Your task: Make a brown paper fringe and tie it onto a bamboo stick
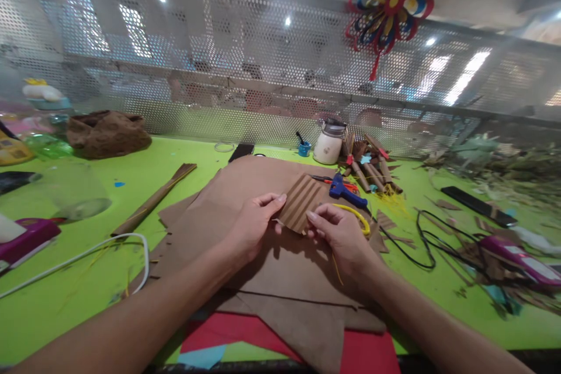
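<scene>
A small striped piece of brown corrugated cardboard [302,201] is held up between my two hands over larger brown cardboard sheets [210,239]. My left hand [259,223] pinches its left edge between thumb and fingers. At the lower right edge, my right hand [335,228] also grips it, with a thin yellow strand [336,269] hanging below the fingers. Just beyond the right hand lie yellow-handled scissors [362,219], partly covered by the hand, and a blue glue gun [346,191].
A rolled cardboard tube [153,201] lies left on the green table [131,327]. Behind stand a white jar [329,143] and small cardboard rolls [372,166]. A black cable [423,245] and purple device [521,257] are right; a white cable [100,242] is left.
</scene>
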`<move>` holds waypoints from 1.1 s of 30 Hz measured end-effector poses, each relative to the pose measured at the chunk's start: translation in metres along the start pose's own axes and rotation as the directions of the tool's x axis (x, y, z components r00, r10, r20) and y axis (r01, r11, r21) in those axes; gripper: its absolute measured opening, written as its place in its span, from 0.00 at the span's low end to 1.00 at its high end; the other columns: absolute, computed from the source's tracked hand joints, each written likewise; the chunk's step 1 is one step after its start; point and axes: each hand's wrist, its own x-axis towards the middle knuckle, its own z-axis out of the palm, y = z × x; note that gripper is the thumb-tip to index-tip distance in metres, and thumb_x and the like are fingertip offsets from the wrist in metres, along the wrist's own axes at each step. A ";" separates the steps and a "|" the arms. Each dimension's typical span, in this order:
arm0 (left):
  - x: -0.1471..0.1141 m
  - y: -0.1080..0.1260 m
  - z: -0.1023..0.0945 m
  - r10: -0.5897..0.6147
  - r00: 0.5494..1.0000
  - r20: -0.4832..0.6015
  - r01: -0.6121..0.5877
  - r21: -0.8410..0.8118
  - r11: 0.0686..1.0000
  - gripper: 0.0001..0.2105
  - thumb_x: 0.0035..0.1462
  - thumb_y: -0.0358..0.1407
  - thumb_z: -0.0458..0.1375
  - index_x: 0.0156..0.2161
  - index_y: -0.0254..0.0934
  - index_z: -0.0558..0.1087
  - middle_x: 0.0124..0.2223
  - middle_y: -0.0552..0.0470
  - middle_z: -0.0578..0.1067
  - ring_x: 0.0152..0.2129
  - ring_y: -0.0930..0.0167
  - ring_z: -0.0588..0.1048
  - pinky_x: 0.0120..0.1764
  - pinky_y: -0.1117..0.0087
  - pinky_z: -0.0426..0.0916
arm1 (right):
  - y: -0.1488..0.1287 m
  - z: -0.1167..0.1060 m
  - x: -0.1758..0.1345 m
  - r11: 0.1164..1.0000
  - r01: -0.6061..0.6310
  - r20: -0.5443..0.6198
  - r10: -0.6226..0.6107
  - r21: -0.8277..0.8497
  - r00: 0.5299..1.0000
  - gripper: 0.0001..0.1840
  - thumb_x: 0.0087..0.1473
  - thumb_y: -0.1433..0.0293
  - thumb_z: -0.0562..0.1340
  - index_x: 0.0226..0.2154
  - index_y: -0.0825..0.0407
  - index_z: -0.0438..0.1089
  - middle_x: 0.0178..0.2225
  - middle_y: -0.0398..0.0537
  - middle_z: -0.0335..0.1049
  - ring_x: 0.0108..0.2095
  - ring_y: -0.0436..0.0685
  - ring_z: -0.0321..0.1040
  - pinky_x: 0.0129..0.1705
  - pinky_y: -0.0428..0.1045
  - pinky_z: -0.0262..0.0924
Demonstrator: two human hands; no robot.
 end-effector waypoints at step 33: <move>0.013 0.012 -0.009 0.151 0.963 -0.224 -0.154 0.001 0.988 0.11 0.47 0.41 0.62 0.25 0.33 0.69 0.24 0.56 0.67 0.19 0.78 0.65 0.19 0.78 0.61 | -0.017 -0.015 0.007 0.991 0.074 -0.153 -0.091 -0.116 0.984 0.15 0.45 0.58 0.65 0.24 0.53 0.67 0.22 0.43 0.66 0.21 0.49 0.61 0.24 0.46 0.56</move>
